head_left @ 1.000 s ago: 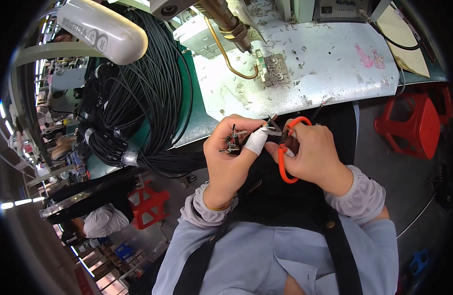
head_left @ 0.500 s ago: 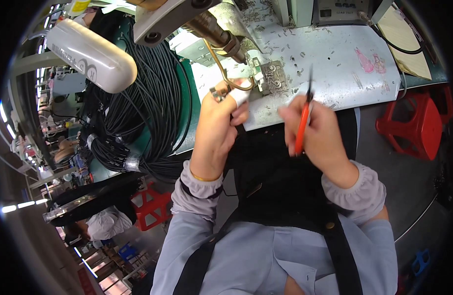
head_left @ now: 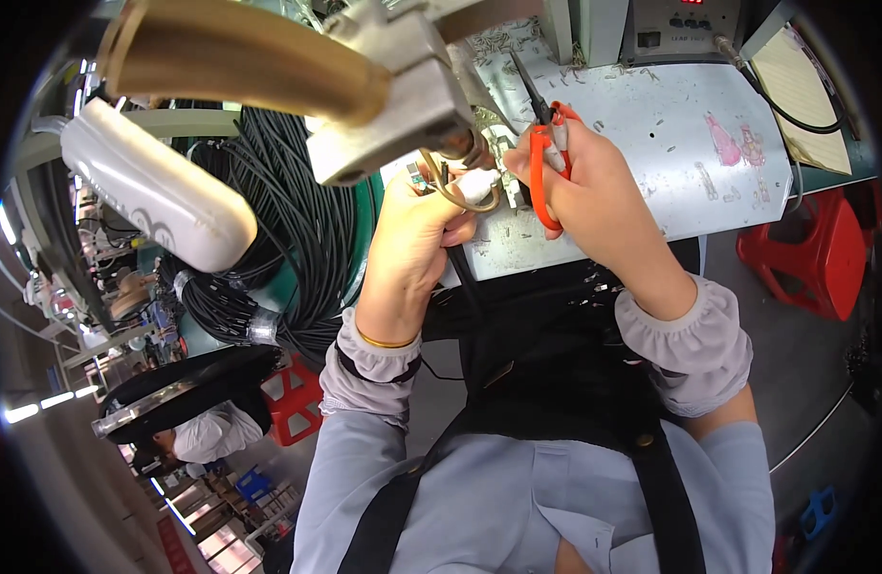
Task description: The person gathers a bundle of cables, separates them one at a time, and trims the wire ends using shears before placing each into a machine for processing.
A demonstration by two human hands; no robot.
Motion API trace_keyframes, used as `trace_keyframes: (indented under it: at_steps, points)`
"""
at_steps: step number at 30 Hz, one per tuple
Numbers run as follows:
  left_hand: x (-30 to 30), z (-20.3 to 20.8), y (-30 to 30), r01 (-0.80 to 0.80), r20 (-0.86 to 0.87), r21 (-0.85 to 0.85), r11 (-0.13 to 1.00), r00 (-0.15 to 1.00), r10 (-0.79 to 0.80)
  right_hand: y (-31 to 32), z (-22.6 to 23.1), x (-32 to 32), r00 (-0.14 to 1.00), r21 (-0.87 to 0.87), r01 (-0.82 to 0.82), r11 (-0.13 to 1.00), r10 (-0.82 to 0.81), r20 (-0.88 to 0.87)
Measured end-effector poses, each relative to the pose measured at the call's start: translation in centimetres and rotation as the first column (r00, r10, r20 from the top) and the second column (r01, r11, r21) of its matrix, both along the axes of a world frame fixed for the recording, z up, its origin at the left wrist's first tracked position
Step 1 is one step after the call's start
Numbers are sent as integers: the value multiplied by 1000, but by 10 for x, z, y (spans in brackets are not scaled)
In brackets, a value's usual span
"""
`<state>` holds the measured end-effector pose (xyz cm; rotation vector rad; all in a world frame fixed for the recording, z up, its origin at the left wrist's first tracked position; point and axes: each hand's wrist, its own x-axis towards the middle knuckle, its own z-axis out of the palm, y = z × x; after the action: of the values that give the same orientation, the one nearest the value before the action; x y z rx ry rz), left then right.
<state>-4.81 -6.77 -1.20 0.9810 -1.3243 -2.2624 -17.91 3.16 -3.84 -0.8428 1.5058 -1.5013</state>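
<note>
My left hand [head_left: 407,225] is closed beside the machine's working point, with white wrapping [head_left: 474,185] on a fingertip. A black cable [head_left: 466,275] hangs below its fingers and seems gripped in them; the fingers partly hide the grip. A bent brass-coloured tube [head_left: 479,207] passes just in front of those fingers. My right hand [head_left: 594,182] is closed around a red-handled tool [head_left: 540,182] with a slim dark point facing up and away; whether it is scissors or long-nose pliers I cannot tell. Its fingertips are at the small metal fixture [head_left: 510,191], close to my left fingers.
The metal machine head [head_left: 403,115] overhangs the left hand. A white lamp [head_left: 159,187] hangs at left over coiled black cables [head_left: 297,182]. Small metal bits litter the pale work plate [head_left: 661,167]. A control box [head_left: 685,29] stands behind; a red stool [head_left: 809,253] is at right.
My right hand has moved left and forward to the fixture beside my left hand, the tool turning so its point leans left. The machine head and lamp appear shifted as the view moved.
</note>
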Motion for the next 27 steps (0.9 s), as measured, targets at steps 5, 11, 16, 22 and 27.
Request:
trace_keyframes:
  at_steps: [5,11,16,22,27]
  points:
    - [0,1,4,-44,-1,-20,999,999,44,-1,2,0,1000,-10,-6,1000,6,-1]
    - [0,1,3,-24,7,-36,999,1000,24,0,3,1,998,-4,16,1000,-16,57]
    - [5,6,10,-1,5,-48,999,1000,1,4,6,4,990,-60,20,998,-11,138]
    - [20,13,45,-62,-22,-68,996,998,61,32,21,8,950,-30,-91,995,95,298]
    - [35,14,66,2,60,-294,956,998,17,49,27,25,916,-26,-104,994,106,388]
